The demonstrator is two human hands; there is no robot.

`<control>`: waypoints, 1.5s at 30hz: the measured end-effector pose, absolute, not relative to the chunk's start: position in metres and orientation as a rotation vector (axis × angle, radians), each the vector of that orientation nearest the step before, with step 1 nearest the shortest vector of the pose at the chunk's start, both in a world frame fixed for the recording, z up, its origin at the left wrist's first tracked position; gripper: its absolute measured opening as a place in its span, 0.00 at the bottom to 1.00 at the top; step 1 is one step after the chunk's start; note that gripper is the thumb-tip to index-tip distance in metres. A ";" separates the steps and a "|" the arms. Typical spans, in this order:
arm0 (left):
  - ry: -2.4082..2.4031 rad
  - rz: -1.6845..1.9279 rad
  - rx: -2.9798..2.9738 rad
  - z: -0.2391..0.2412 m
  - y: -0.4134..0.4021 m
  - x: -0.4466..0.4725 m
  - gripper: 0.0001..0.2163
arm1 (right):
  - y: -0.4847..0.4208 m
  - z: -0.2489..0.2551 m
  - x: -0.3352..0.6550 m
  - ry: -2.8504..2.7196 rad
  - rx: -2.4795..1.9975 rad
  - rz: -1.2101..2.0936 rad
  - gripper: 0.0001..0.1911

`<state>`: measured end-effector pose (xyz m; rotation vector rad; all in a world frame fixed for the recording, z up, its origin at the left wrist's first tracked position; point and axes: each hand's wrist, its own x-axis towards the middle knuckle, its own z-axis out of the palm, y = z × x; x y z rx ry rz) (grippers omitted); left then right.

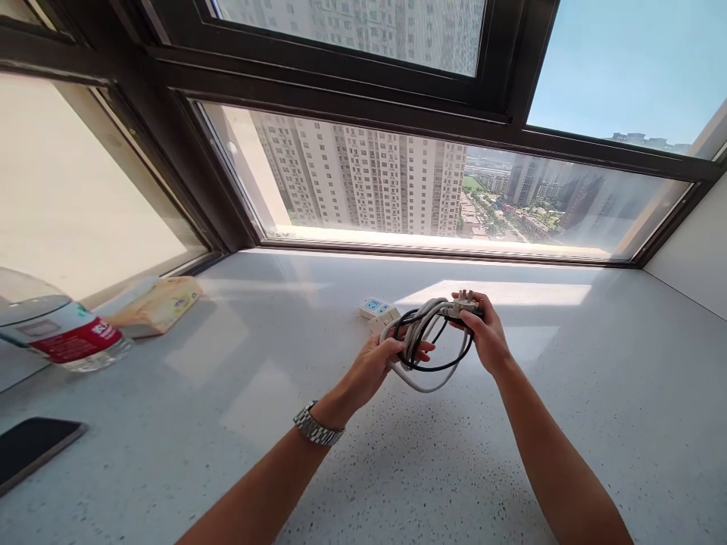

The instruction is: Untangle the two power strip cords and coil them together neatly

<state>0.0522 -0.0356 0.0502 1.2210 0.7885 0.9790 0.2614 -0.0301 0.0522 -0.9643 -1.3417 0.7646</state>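
So, left hand (382, 362) was closed round one side of the cable bundle (423, 357), curled thru the loops w/ thumb on top. Right hand (487, 339) was pinched shut on the plug (466, 304) at the bundle's upper right end, prongs pointing up. Bundle hung between the two hands, above the counter (397, 469) and not touching it as far as I could tell. It was pale grey/white cord plus a thinner black cord, loosely looped, w/ the lower loops sagging below the hands.

Handling, my guess: light, soft and floppy, so loops would spring apart if held by one strand only. Sheath looked smooth, prob a bit slippery. Not fragile. The plug was the one hard, stiff part and gave the surest hold. For the cord, best hold seemed to be across all loops at once, approx where the left hand had them.

Rel. to the grip: most of the coil lay between the hands and a little below, nearer the left one. Plug sat above the coil at the right hand's tips.

Further out, a white power strip (375, 308) lay on the counter just behind the left hand, toward the window (443, 197); couldn't tell if the cord ran to it. Metal wristwatch (316, 426) on the left wrist. Well apart at far left: tissue pack (156, 304), water bottle (65, 337), dark phone (34, 448) near the front edge
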 end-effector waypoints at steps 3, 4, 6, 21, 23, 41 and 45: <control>0.781 1.046 1.110 0.050 -0.035 0.052 0.15 | -0.034 0.058 0.269 -1.446 -0.877 1.080 0.24; 0.781 1.060 1.076 0.050 -0.035 0.052 0.16 | -0.035 0.058 0.272 -1.474 -0.871 1.108 0.25; 0.768 1.066 1.024 0.051 -0.035 0.052 0.18 | -0.039 0.061 0.276 -1.552 -0.889 1.089 0.23; 0.465 0.722 1.244 0.043 -0.042 0.052 0.29 | -0.042 0.057 0.264 -1.894 -1.508 0.199 0.37; 0.476 0.684 1.283 0.043 -0.043 0.053 0.31 | -0.043 0.059 0.266 -1.960 -1.467 0.214 0.36; 0.817 1.265 1.035 0.035 -0.049 0.077 0.34 | -0.053 0.084 0.290 -2.140 -1.334 0.832 0.19; 0.753 1.142 1.088 0.032 -0.048 0.075 0.34 | -0.049 0.083 0.293 -1.940 -1.460 1.030 0.24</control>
